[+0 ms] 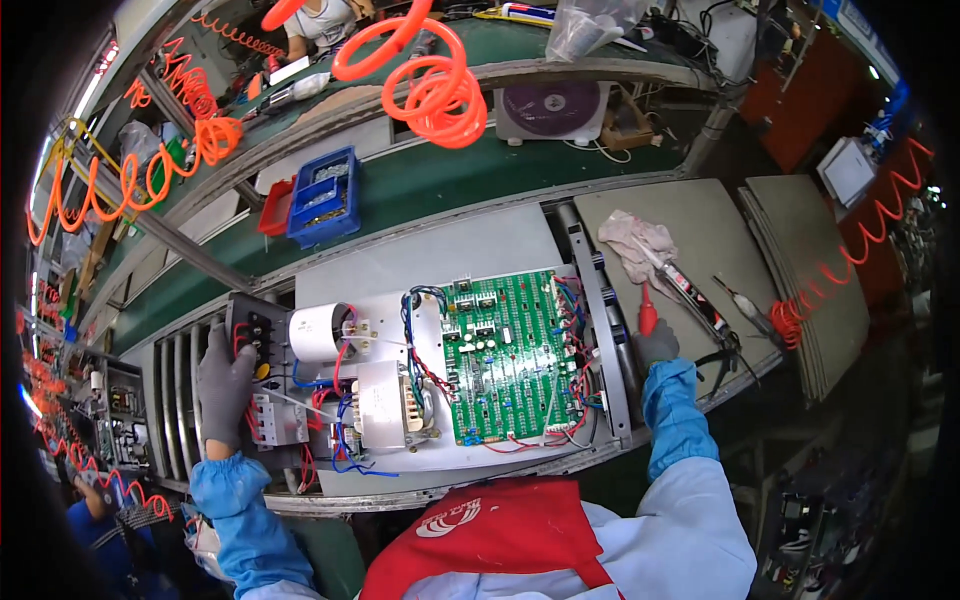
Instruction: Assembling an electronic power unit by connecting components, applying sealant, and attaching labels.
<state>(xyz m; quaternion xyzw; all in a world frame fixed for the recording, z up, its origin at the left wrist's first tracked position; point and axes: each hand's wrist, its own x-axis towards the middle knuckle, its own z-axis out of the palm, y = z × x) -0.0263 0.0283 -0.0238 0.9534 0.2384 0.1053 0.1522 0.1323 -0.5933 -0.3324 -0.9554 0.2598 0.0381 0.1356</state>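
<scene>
An electronic unit lies before me, with a green circuit board (505, 360), a white cylindrical capacitor (314, 333) and a transformer (381, 404) on its metal chassis. My left hand (224, 392), in a grey glove, rests along the dark end panel (262, 338) with its fingers stretched out. Below that panel are white circuit breakers (281, 421). Just beyond the unit's right end, my grey-gloved right hand (657, 346) is closed around the lower part of a red, tapering tool (647, 312). Its fingers are partly hidden, and the tool's exact kind is unclear.
A crumpled cloth (636, 243), a sealant tube (690, 297) and a thin hand tool (742, 304) lie on the right-hand board. Beyond the unit stands a blue parts bin (325, 197) beside a red bin (276, 207). Orange coiled hoses (435, 100) hang overhead; another person works across.
</scene>
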